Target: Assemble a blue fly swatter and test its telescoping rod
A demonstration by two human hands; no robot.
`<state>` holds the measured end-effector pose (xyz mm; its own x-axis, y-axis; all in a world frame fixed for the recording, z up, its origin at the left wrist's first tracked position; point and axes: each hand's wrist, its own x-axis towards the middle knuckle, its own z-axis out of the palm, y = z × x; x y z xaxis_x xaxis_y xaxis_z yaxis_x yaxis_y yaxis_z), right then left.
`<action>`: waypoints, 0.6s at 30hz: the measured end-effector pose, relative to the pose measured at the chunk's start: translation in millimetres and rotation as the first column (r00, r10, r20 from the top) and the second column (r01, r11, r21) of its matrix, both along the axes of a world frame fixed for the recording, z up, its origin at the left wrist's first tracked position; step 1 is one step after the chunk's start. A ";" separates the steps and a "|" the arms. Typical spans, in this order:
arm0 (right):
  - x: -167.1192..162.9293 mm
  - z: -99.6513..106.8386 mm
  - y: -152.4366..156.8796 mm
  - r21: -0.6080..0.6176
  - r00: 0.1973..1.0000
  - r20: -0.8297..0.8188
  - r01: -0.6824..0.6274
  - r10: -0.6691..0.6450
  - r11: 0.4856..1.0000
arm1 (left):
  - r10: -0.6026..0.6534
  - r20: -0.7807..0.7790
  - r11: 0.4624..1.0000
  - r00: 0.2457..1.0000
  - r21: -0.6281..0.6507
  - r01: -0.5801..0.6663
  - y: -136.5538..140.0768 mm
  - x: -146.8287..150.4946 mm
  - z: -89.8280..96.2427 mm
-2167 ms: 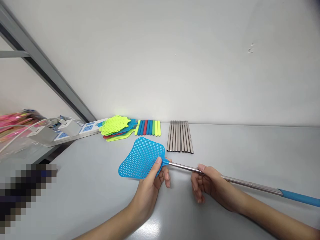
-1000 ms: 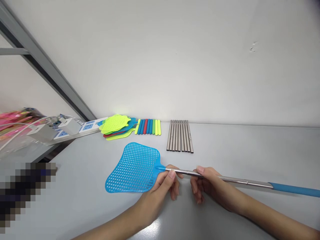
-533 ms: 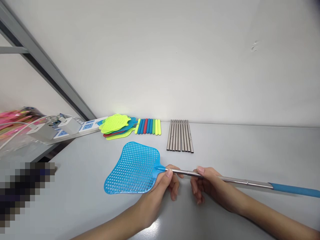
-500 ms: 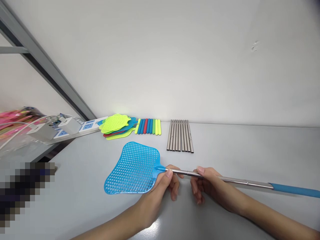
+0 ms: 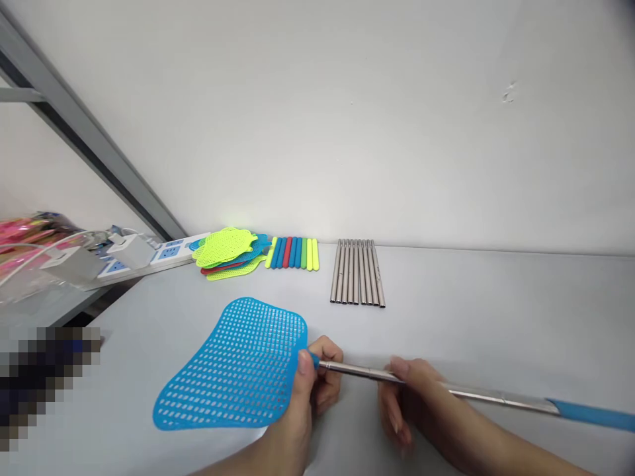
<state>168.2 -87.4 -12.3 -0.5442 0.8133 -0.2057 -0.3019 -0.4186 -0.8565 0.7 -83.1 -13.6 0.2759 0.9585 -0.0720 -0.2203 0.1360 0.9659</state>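
A blue fly swatter point(image 5: 238, 370) with a perforated head and a metal telescopic rod lies across my two hands, its head to the left. My left hand point(image 5: 310, 383) pinches the neck where the head meets the rod, thumb on top. Further along the rod, my right hand point(image 5: 421, 390) holds the metal section between thumb and fingers. A blue grip sleeve point(image 5: 592, 414) covers the rod's right end and runs toward the frame's edge. The lower fingers of my right hand are slightly blurred.
Loose swatter heads point(image 5: 225, 248) in yellow, blue and red are stacked at the back left. Beside them lie several coloured grip sleeves point(image 5: 292, 253) and a row of metal rods point(image 5: 356, 272). A power strip point(image 5: 169, 253) with plugged-in chargers lines the table's left edge.
The swatter has come nearer to me, its head now lower and further left. My left hand has shifted from the rod onto the neck of the head. My right hand still holds the rod.
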 end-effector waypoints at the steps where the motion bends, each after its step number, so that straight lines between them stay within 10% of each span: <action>1: -1.5 -0.9 -1.3 0.017 1.000 0.010 0.002 -0.003 1.000 | 0.069 0.020 0.997 0.997 -0.038 -0.068 -0.5 1.3 -0.3; 10: 3.5 -7.9 -0.7 -0.016 0.980 0.185 -0.077 0.079 0.997 | 0.330 0.044 0.910 0.943 -0.281 -0.306 7.5 12.5 3.9; 18: 11.3 -15.5 3.4 -0.036 0.981 0.153 -0.116 0.120 0.993 | 0.049 -0.033 0.964 0.998 -0.260 -0.056 11.3 3.9 -6.5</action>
<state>179.5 -84.0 -27.8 -0.5959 0.7385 -0.3154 -0.1138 -0.4664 -0.8772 4.7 -71.8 -20.1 0.2205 0.9186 -0.3281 -0.2087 0.3730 0.9041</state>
